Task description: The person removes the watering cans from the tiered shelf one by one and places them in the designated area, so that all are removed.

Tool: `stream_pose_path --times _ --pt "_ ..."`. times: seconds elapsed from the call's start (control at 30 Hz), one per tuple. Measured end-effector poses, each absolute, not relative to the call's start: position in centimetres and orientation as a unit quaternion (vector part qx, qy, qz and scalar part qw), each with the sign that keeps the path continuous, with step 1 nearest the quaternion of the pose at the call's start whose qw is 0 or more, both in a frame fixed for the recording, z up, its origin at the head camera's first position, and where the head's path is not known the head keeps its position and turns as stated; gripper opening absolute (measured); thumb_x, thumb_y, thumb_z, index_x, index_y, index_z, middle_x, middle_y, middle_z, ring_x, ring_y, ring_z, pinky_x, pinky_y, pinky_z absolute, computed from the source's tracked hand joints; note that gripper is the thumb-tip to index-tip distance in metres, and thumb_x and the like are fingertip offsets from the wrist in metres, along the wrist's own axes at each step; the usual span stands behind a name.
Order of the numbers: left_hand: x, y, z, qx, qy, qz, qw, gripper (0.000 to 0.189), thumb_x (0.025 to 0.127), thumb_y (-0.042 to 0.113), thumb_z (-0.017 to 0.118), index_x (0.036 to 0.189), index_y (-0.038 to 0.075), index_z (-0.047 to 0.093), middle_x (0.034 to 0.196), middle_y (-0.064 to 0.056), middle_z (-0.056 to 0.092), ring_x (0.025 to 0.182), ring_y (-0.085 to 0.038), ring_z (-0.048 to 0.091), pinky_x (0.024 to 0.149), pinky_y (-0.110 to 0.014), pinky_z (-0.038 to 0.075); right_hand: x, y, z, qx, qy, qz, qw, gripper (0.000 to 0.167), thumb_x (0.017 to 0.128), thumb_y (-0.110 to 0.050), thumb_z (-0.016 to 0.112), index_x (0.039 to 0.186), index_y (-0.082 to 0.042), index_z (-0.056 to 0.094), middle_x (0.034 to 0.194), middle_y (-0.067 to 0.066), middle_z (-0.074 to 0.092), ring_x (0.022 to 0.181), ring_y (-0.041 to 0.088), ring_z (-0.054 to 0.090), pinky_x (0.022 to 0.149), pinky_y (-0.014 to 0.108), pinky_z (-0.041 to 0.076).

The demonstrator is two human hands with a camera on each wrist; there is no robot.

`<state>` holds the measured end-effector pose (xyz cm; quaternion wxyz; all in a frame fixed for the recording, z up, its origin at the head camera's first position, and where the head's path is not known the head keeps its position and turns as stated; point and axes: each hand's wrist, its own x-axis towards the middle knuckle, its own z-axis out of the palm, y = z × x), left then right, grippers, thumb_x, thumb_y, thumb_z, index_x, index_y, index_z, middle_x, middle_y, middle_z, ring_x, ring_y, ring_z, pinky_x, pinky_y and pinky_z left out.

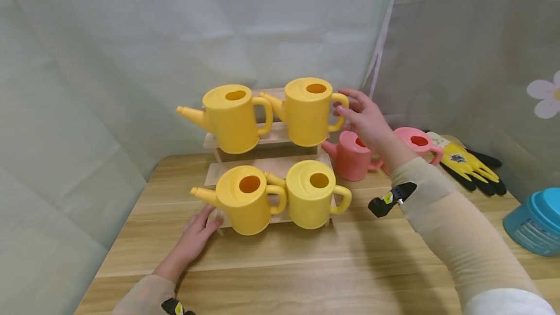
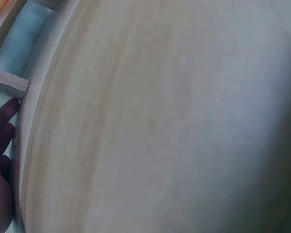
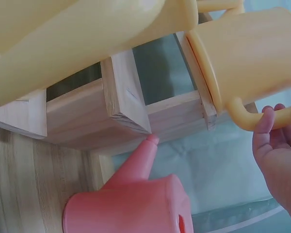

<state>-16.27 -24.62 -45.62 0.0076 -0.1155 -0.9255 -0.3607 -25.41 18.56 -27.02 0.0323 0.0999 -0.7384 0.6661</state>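
My right hand (image 1: pixel 364 116) is at the handle of the upper right yellow watering can (image 1: pixel 308 115), thumb and fingers pinching it in the right wrist view. That can stands on the upper step of a small wooden stepped shelf (image 1: pixel 275 163). Left of it on the same step is another yellow watering can (image 1: pixel 236 125). Two more, a left yellow can (image 1: pixel 245 208) and a right yellow can (image 1: pixel 308 203), stand on the lower step. My left hand (image 1: pixel 194 237) lies low at the shelf's front left corner, extended fingertips beside the wood in the left wrist view.
Right of the shelf stand two pink watering cans, one (image 1: pixel 353 159) close to it and another (image 1: pixel 413 141) partly behind my right forearm. Yellow and black gloves (image 1: pixel 468 162) lie farther right. A blue tub (image 1: pixel 535 222) stands near the right edge. Pale curtains (image 1: pixel 218 28) hang behind.
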Motion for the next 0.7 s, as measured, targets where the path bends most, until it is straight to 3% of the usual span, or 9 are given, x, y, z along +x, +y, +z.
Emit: stream_pose_path --times 0.53,0.7 --pt "-16.2 -24.8 -45.4 -0.107 -0.927 -0.360 -0.001 0.053 0.098 0.042 0.042 0.144 0.017 0.031 0.142 -0.023 0.038 0.126 -0.044 0.029 0.095 -0.062 0.015 -25.6 17.1 -27.0 0.059 -0.738 0.668 0.074 0.035 0.094 -0.029 0.056 0.128 -0.021 0.051 0.115 0.011 0.057 0.102 0.022 0.053 0.082 0.043 0.044" --pt "-16.1 -24.8 -45.3 -0.108 -0.925 -0.365 -0.004 0.054 0.098 0.042 0.042 0.144 0.016 0.031 0.144 -0.022 0.036 0.128 -0.046 0.026 0.096 -0.063 0.013 -25.5 17.0 -27.0 0.041 -0.735 0.671 0.087 0.035 0.092 -0.032 0.057 0.126 -0.021 0.052 0.112 0.010 0.057 0.100 0.022 0.053 0.079 0.038 0.046"
